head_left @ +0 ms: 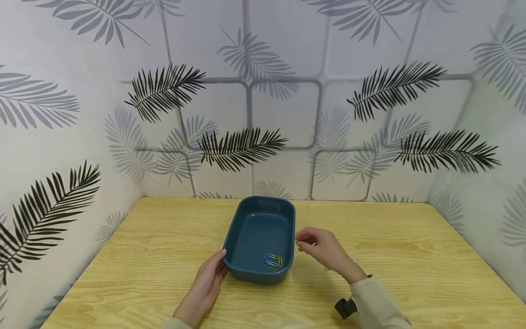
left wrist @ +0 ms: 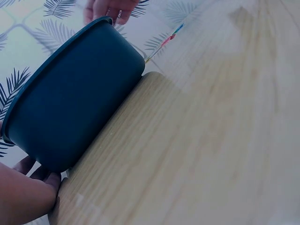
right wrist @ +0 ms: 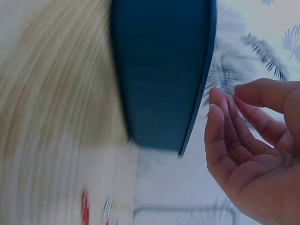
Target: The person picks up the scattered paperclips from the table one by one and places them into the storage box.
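The left hand (head_left: 207, 278) grips the blue bin (head_left: 260, 279) at its near-left corner, thumb on the rim and fingers against the outer wall. The right hand (head_left: 320, 246) hangs just beside the bin's right rim, fingers loosely curved with a narrow gap to the thumb; nothing shows between the tips.

Inside the bin, the paper clips (head_left: 272, 263) lie in its near-right corner: two yellow, one white, one green and a small pink one can be made out, plus some blue that overlaps too much to count. To the right of the bin, loose pieces (right wrist: 85, 208) lie on the table (head_left: 164, 237), partly hidden by the right hand; at least two show, one red and one pale, blurred.

The step in hand seems to be gathering clips into the bin, one bin steadied for a small cluster. The next move probably calls for the right hand to pinch another piece from right of the bin and carry it over the rim.

Beyond the bin's far end stands one leaf-patterned wall (head_left: 283, 114).
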`<move>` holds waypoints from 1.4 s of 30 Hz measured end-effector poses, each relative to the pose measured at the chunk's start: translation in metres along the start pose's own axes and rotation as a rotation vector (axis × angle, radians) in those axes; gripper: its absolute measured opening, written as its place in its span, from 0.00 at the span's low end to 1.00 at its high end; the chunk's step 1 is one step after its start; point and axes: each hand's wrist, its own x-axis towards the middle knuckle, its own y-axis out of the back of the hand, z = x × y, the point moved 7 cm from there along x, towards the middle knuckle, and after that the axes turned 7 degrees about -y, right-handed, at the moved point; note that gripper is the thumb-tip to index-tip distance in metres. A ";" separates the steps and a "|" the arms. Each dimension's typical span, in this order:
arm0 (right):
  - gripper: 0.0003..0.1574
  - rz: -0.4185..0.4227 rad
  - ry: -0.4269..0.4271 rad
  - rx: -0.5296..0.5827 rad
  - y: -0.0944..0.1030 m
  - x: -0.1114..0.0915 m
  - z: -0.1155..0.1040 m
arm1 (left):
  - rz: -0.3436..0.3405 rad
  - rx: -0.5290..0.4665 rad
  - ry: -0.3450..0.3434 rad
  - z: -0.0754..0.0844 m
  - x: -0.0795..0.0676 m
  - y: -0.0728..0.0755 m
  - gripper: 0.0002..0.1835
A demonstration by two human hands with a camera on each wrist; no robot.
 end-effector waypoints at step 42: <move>0.06 -0.142 -0.212 -0.340 0.062 -0.019 0.101 | -0.001 0.004 0.004 0.000 0.000 0.001 0.33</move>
